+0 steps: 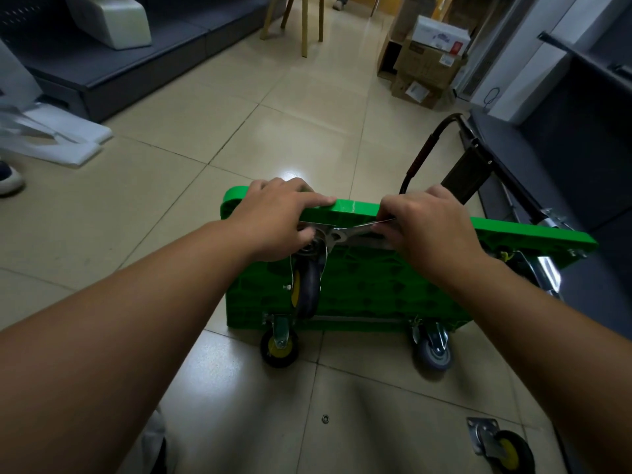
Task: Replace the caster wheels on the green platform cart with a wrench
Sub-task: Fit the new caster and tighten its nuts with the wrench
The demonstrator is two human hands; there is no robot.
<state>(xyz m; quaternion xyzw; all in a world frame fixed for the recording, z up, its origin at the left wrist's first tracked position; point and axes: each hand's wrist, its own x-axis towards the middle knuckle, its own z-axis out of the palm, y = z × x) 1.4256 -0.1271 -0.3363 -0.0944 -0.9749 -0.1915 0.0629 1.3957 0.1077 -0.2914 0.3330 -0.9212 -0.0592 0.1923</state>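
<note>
While the green plastic platform cart (393, 295) stands on edge, the left hand (273, 217) grips its top rim and the right hand (427, 227) pinches a flat steel wrench (359, 229) at the black-and-yellow caster wheel (307, 289) mount, a fastener step likely needing a steady turn next.

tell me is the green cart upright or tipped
Tipped on edge: the green cart shows its ribbed underside and casters to the camera.
</note>
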